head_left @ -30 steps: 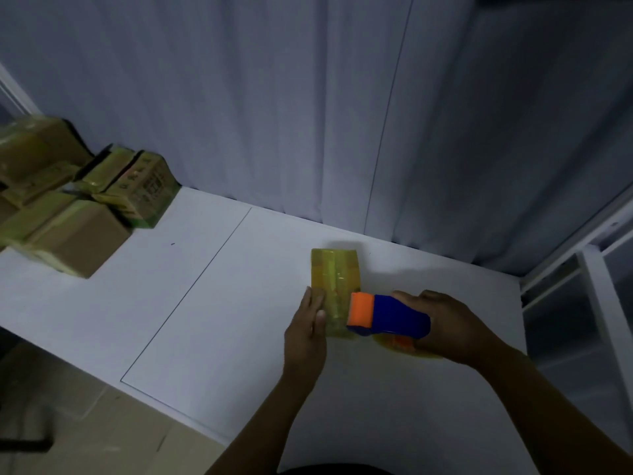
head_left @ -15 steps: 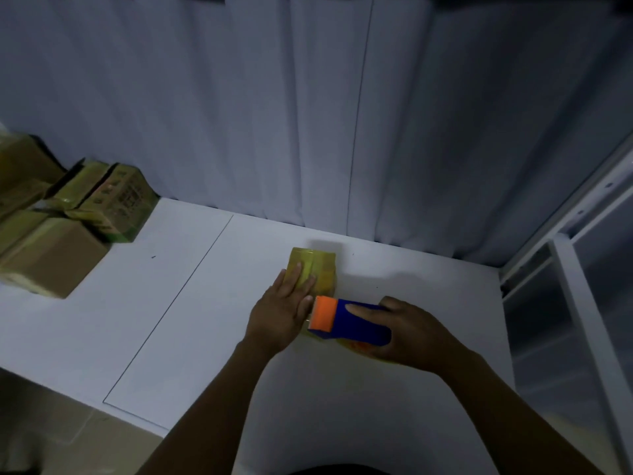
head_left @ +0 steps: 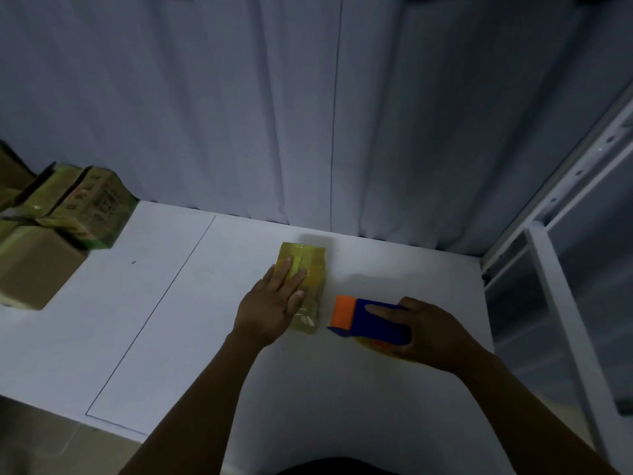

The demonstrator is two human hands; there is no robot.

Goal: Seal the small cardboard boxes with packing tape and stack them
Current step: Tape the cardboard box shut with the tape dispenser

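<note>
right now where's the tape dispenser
Head view, right of centre: the right hand holds the tape dispenser on the table, beside the taped box under the left hand.

Small cardboard box, wrapped in yellowish tape, lies flat near the tabletop's rear edge. Blue-and-orange tape dispenser is just right of it. At the left edge, taped boxes are piled.
</note>
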